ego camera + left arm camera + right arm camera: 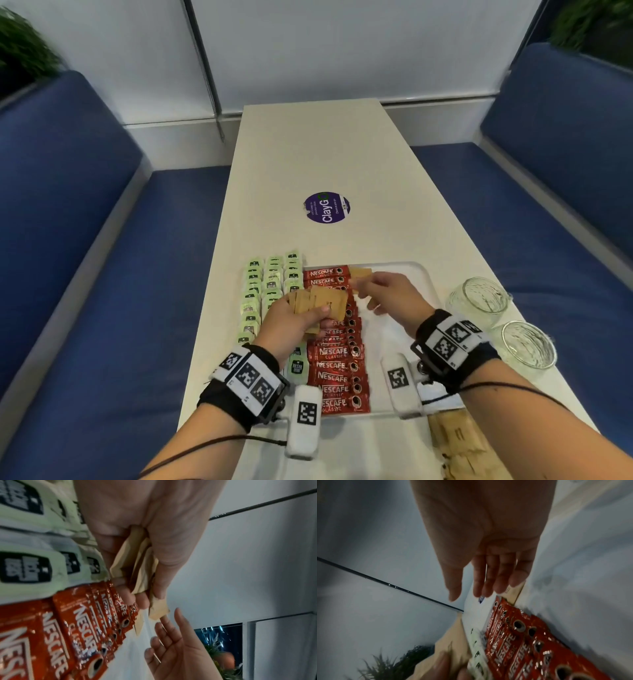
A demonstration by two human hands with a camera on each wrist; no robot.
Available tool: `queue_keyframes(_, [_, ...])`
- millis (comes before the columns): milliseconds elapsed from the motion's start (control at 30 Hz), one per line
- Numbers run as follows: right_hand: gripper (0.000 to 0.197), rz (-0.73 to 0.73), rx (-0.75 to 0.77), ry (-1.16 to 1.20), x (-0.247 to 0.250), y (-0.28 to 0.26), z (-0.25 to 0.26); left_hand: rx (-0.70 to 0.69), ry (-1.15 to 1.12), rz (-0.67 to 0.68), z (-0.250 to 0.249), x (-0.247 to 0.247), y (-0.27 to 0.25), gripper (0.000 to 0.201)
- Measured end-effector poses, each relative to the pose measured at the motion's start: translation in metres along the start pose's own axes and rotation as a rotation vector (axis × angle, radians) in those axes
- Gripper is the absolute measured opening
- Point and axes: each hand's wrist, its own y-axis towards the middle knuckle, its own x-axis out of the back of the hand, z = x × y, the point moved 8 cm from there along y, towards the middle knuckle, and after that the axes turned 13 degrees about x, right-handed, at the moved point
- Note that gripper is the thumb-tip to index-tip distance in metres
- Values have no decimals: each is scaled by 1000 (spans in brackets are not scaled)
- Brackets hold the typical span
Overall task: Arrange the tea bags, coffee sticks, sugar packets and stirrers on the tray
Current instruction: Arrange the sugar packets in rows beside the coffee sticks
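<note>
My left hand [294, 322] grips a fanned stack of brown sugar packets [318, 301] above the rows of green tea bags [267, 287] and the column of red Nescafe coffee sticks [337, 370]. The left wrist view shows thumb and fingers curled round the packets [140, 563]. The coffee sticks lie along the left side of the white tray [423, 274]. My right hand [387, 294] hovers over the tray's far end. Its straight fingers [501, 577] touch a single brown sugar packet [515, 595] lying beside the top coffee sticks [362, 273].
Two glass jars [479, 298] [524, 342] stand at the table's right edge beside the tray. A pile of brown paper packets [459, 445] lies at the near right. A purple round sticker [327, 207] marks the table's middle. Blue benches flank both sides.
</note>
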Motion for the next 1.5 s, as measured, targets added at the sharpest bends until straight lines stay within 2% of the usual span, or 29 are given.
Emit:
queue_keyframes(100, [21, 166, 19, 2, -18, -19, 9, -31, -1, -14, -3, -10, -4, 25])
queue_keyframes(233, [15, 186, 50, 59, -19, -29, 17, -30, 126, 5, -3, -16, -14, 25])
queue_keyframes(300, [12, 196, 67, 41, -14, -31, 20, -92, 272, -120, -8, -3, -18, 24])
queue_keyframes(367, [9, 252, 104, -94, -12, -32, 22, -199, 423, -271, -17, 9, -24, 20])
queue_keyframes(433, [7, 314, 143, -235, -13, -35, 26, -253, 463, -315, -23, 11, -32, 16])
queue_keyframes(633, [17, 305, 218, -333, -14, -39, 47, -198, 459, -160, -20, -17, -42, 16])
queue_keyframes(733, [21, 265, 191, -296, -13, -38, 48, -168, 447, -152, -16, -21, -42, 18])
queue_keyframes(867, [19, 117, 89, -81, -10, -38, 33, -153, 354, -186, -19, -18, -38, 20])
queue_keyframes(967, [15, 129, 53, -2, -18, -41, 19, -138, 268, -204, -18, -13, -34, 17])
queue_keyframes(1100, [14, 84, 18, 24, -14, -34, 4, -26, 189, -141, -9, -14, -18, 25])
queue_keyframes(1200, [11, -13, -27, -38, 12, -10, -11, 51, -10, -75, -5, -15, -9, 22])
queue_keyframes(1300, [22, -108, -101, -260, 50, 18, -26, 109, -160, -17, -1, -15, -1, 17])
queue_keyframes(1400, [21, -90, -234, -451, 71, 35, -45, 139, -225, 34, -1, -14, 5, 19])
queue_keyframes(1500, [14, -49, -304, -448, 73, 48, -59, 146, -295, 79, -2, -13, 11, 27])
